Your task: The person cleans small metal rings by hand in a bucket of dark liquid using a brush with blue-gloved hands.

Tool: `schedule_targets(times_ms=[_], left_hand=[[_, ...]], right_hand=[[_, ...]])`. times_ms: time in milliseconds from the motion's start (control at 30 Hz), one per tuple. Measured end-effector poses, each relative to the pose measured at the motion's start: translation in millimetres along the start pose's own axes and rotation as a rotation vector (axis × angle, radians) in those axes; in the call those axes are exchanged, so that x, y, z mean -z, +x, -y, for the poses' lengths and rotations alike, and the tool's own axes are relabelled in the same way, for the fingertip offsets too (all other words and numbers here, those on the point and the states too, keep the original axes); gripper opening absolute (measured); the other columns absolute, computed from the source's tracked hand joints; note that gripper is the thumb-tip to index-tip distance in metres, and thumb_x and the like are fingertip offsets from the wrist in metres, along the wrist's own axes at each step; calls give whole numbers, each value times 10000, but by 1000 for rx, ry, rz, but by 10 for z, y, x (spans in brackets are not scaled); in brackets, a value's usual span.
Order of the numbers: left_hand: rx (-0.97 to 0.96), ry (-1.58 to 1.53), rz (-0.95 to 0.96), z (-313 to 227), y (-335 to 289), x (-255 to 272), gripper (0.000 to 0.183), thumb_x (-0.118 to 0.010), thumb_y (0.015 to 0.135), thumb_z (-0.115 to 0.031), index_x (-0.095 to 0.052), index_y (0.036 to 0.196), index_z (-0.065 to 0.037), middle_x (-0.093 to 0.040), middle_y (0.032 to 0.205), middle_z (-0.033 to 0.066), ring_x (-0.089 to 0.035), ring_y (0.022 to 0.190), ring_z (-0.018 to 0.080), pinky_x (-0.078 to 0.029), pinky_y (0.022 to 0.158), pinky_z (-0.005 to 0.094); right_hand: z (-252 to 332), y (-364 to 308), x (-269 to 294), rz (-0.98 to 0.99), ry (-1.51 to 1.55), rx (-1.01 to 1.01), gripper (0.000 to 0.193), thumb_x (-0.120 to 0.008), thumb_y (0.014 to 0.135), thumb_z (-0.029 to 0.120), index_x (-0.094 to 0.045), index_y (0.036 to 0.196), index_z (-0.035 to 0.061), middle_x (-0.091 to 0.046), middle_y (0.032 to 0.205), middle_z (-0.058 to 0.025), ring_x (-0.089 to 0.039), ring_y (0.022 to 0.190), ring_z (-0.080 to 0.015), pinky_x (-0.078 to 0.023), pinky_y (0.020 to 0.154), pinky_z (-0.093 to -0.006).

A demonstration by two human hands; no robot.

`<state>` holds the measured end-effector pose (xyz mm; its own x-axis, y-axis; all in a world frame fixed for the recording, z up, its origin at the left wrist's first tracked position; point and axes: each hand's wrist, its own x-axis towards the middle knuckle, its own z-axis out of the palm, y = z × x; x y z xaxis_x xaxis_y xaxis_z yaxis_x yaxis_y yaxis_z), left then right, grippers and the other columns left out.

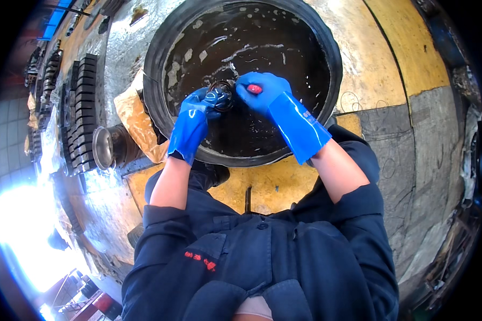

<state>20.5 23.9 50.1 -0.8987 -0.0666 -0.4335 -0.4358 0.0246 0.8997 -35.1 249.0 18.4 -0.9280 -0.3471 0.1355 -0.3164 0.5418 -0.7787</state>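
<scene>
Over a wide round black tub (154,64) of dark, wet liquid, both my hands work in long blue rubber gloves. My left hand (198,109) is closed around a dark, shiny ring-shaped metal part (223,92), near the middle of the tub. Close to the right of that ring, my right hand (268,93) is curled into a fist around a tool with a red handle (255,89). Only the handle's end shows; the tool's working end is hidden by the glove. Pale foam patches and streaks float on the liquid.
Left of the tub lie a crumpled brown paper bag (136,120) and a metal cylinder (110,147). Beyond them stands a row of dark ridged metal parts (84,112). Yellow and grey floor boards (385,134) surround the tub, with thin wire loops at right.
</scene>
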Motion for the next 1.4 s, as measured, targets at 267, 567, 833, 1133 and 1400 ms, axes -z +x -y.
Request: schedule_targets(times_ms=[267,567,833,1133,1400], left_hand=[[-88,1,62,163,137,125,392,-739,1111,-312,-769,1367,-16,-822,1187,77,-767,1056,177,-589,925,334],[-78,156,-8,48,92,17,487,-765,1093,-388,-750,1407,-16,-825,1257,96,-770,1151,189,-594,955,350],[-126,82,-78,161,176,69,461,-731,1122,-369,-733,1418,-16,-827,1296,107,-777,1204,212,-603,961,349],[-82,10,-72,30,102,27,457,-774,1099,-321,-738,1406,14,-822,1248,97,-769,1110,180,-591,989,333],[-92,-5,-100,-43,46,-72,377,-805,1076,-289,-797,1301,14,-831,1110,74,-762,1036,163,-580,969,306]], right_hand=[[137,28,-31,-145,254,300,169,-751,1006,312,-837,1133,244,-830,1095,-51,-786,1028,-354,-644,894,-428],[44,102,81,141,260,-587,343,-706,1018,426,-837,1111,123,-833,1051,-144,-797,1005,-352,-613,894,-447],[-85,-200,122,98,695,-600,433,-740,980,463,-827,1083,52,-819,994,-141,-768,915,-285,-581,894,-432],[316,-2,170,222,353,-439,346,-712,999,432,-845,1092,126,-821,987,-177,-804,1005,-367,-618,928,-443],[293,3,120,184,34,-301,302,-713,1002,498,-839,1138,260,-831,1121,-111,-785,1071,-384,-634,940,-484]])
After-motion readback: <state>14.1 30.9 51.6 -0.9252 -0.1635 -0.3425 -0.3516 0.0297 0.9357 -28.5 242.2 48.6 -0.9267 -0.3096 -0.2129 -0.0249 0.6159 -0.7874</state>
